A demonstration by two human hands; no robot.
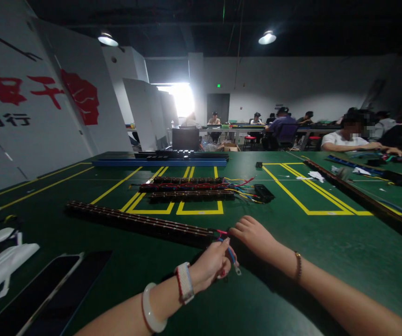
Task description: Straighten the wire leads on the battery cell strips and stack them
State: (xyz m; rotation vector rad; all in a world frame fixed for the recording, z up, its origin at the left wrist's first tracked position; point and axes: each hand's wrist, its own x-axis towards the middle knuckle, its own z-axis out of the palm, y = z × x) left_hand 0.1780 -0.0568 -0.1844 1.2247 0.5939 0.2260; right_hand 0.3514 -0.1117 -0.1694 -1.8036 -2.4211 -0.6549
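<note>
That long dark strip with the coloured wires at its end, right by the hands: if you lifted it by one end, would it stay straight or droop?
The long dark strip lies dead straight and flat on the green table, so it probably stays rigid, though so long and thin it may sag slightly. The wires curve loosely from the left hand, so likely floppy. Flat, it should slide rather than roll. The right hand rests at its end.

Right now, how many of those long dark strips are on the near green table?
4. One lies nearest, its end by the left hand and right hand: near strip. Three lie side by side in the yellow box: back, middle, front. Others may be hidden behind.
</note>
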